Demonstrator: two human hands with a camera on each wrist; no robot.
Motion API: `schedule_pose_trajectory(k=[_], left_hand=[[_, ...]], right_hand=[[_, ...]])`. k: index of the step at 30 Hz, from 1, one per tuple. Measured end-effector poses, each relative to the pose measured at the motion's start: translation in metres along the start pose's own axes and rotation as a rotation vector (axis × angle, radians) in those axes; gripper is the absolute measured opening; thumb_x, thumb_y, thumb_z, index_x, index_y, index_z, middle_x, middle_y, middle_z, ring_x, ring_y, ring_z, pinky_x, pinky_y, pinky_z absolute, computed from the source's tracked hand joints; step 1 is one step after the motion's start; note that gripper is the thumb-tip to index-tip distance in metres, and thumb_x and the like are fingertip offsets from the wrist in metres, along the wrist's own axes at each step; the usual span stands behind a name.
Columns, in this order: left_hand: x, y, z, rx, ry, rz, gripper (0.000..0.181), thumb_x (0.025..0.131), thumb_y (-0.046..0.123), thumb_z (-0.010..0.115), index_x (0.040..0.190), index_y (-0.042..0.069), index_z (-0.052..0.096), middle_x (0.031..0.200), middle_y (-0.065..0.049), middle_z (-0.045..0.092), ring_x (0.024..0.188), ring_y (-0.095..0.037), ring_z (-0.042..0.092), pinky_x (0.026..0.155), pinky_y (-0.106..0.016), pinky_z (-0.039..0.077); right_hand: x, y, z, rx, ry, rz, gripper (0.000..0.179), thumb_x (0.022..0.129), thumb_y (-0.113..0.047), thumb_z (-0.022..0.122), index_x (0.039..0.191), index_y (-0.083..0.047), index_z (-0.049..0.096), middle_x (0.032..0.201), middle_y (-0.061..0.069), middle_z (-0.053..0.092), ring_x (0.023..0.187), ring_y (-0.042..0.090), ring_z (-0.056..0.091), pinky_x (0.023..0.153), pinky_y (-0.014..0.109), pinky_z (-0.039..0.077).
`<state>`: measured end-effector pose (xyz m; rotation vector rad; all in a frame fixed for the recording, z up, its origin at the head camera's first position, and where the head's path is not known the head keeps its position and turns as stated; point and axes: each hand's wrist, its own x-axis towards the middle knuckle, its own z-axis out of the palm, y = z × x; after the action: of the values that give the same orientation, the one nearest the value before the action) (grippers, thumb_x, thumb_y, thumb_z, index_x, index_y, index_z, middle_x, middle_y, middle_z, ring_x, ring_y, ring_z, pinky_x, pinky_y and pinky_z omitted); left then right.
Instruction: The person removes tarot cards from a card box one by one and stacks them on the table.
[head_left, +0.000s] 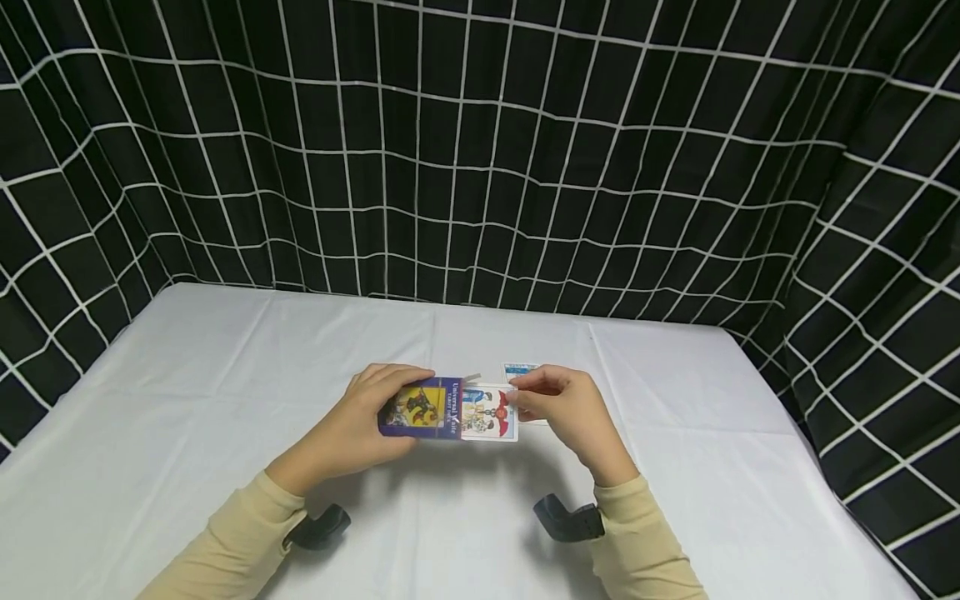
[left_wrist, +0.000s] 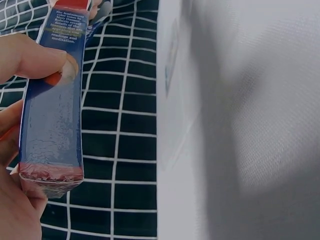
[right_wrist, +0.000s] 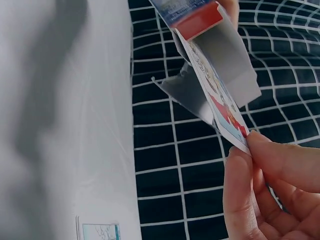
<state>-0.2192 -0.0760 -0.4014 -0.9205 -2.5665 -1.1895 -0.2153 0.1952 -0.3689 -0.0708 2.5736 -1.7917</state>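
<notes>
My left hand (head_left: 367, 421) grips a blue tarot card box (head_left: 422, 408) with a yellow picture on its front, held above the table. In the left wrist view the thumb presses the narrow blue side of the box (left_wrist: 54, 120). Between thumb and fingertips, my right hand (head_left: 566, 408) pinches the end of an illustrated card (head_left: 486, 412), which sticks partly out of the box's right end. The right wrist view shows the pinched card (right_wrist: 215, 92) beside the opened white flaps (right_wrist: 230, 65). How many cards are pinched, I cannot tell.
Another card (head_left: 517, 371) lies on the white-clothed table (head_left: 225, 358), partly hidden behind my right hand. Black curtains (head_left: 480, 167) with a white grid stand at the back and sides. A dark device (head_left: 567, 518) is on each wrist.
</notes>
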Motion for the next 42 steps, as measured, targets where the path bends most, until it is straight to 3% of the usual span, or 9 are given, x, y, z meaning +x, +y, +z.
schedule_pose_trajectory(k=[16,24,42], left_hand=[[0.003,0.0,0.005,-0.016,-0.018,0.002,0.073,0.07,0.013,0.079,0.138,0.017,0.056,0.138,-0.002,0.059,0.124,-0.021,0.047,0.107,-0.047,0.034],[0.001,-0.001,0.0,-0.015,-0.01,-0.012,0.073,0.068,0.012,0.08,0.137,0.016,0.056,0.137,-0.004,0.06,0.125,-0.022,0.047,0.109,-0.049,0.033],[0.001,-0.003,-0.001,-0.003,0.007,0.005,0.073,0.068,0.012,0.08,0.137,0.015,0.057,0.135,-0.003,0.061,0.121,-0.022,0.049,0.106,-0.047,0.035]], right_hand=[[-0.003,0.001,-0.018,-0.012,0.023,0.043,0.025,0.087,-0.005,0.07,0.106,0.011,0.071,0.096,0.013,0.075,0.068,0.008,0.069,0.071,0.026,0.06],[0.001,0.0,-0.021,-0.028,0.002,0.055,0.026,0.086,-0.006,0.071,0.106,0.011,0.071,0.093,0.011,0.074,0.067,0.008,0.068,0.071,0.026,0.06],[0.002,0.003,-0.037,-0.023,-0.112,0.074,0.031,0.086,-0.007,0.072,0.107,0.016,0.068,0.079,0.001,0.073,0.066,0.006,0.066,0.068,0.025,0.059]])
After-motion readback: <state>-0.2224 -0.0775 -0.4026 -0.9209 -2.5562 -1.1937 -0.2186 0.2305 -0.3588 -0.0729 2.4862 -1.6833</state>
